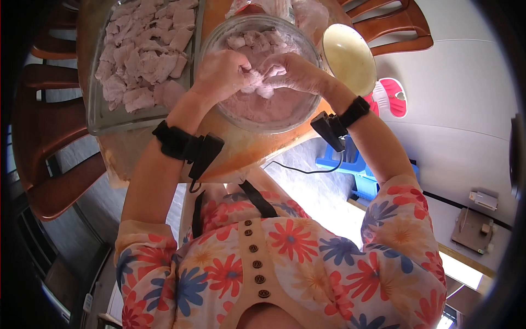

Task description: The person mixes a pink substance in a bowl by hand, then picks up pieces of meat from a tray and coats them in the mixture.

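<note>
A round glass bowl [274, 127] stands on the table, with pale pinkish flour [268, 112] in it and several coated meat pieces [260, 41] on its far side. Over the bowl, my left hand [222, 74] has its fingers closed on one end of a floured piece of meat [262, 88]. My right hand [296, 74] pinches the other end, so the piece hangs between both hands just above the flour. To the left lies a rectangular glass tray [129, 123] filled with flour-coated meat pieces [145, 52].
A cream-coloured basin [349, 60] sits right of the bowl at the table's edge. Plastic bags [266, 7] lie behind the bowl. Brown wooden chairs [55, 115] flank the wooden table [235, 156]. A blue plastic stool [350, 164] is on the floor, and a cable [307, 171] hangs from my right wrist.
</note>
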`<state>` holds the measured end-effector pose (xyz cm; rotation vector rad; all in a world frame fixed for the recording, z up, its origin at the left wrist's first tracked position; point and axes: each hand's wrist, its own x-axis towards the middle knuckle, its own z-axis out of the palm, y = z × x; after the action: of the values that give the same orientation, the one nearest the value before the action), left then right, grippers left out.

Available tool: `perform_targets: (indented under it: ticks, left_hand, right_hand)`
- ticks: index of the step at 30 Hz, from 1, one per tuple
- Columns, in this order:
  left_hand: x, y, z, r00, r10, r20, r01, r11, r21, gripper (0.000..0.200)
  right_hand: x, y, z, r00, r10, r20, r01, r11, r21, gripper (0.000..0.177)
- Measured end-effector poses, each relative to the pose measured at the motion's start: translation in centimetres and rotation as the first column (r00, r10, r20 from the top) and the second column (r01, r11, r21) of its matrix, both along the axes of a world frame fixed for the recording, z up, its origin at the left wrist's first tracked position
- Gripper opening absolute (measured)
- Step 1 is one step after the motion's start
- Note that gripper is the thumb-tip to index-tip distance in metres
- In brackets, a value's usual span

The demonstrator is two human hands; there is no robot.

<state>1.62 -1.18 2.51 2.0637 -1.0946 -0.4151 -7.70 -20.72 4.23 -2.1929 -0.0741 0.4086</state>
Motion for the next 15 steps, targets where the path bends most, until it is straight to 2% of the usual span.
perform_targets:
  ticks: [1, 3, 4, 6, 8, 10, 12, 13, 15]
  left_hand:
    - [-0.1, 0.2, 0.4, 1.0, 0.0, 0.003, 0.0, 1.0, -0.001, 0.023]
    - [0.1, 0.8, 1.3, 0.991, 0.091, 0.096, -0.095, 0.995, 0.039, 0.022]
    - [0.4, 1.3, 1.9, 0.991, 0.093, 0.097, -0.097, 0.995, 0.039, 0.022]
    - [1.8, 2.7, 3.3, 0.967, 0.251, 0.037, -0.251, 0.968, 0.017, 0.023]
    - [4.1, 4.6, 3.9, 0.939, 0.321, -0.121, -0.329, 0.943, -0.048, 0.023]
    - [7.3, 6.8, 2.9, 0.906, 0.419, -0.062, -0.423, 0.895, -0.143, 0.024]
    - [9.2, 9.0, 3.2, 0.877, 0.425, -0.226, -0.471, 0.854, -0.22, 0.026]
    - [10.4, 10.1, 2.4, 0.877, 0.423, -0.227, -0.469, 0.855, -0.219, 0.026]
    - [12.8, 12.2, 0.3, 0.83, 0.556, -0.034, -0.556, 0.821, -0.132, 0.029]
  right_hand:
    - [0.0, -0.9, -0.7, 1.0, 0.0, 0.003, 0.0, 1.0, -0.001, 0.02]
    - [0.5, -2.6, -1.5, 0.946, -0.242, 0.214, 0.295, 0.917, -0.267, 0.024]
    - [0.8, -2.8, -1.4, 0.947, -0.24, 0.215, 0.294, 0.918, -0.268, 0.024]
    - [1.3, -3.2, -1.2, 0.836, -0.096, 0.539, 0.368, 0.829, -0.422, 0.027]
    - [2.2, -2.9, -2.1, 0.852, -0.143, 0.504, 0.387, 0.821, -0.421, 0.029]
    - [3.0, -3.2, -3.0, 0.863, -0.192, 0.467, 0.406, 0.813, -0.417, 0.032]
    - [3.8, -3.7, -3.7, 0.903, -0.168, 0.395, 0.367, 0.778, -0.509, 0.034]
    - [3.8, -3.9, -3.7, 0.904, -0.169, 0.393, 0.368, 0.778, -0.51, 0.034]
    - [3.7, -4.7, -3.2, 0.946, -0.05, 0.32, 0.209, 0.85, -0.484, 0.036]
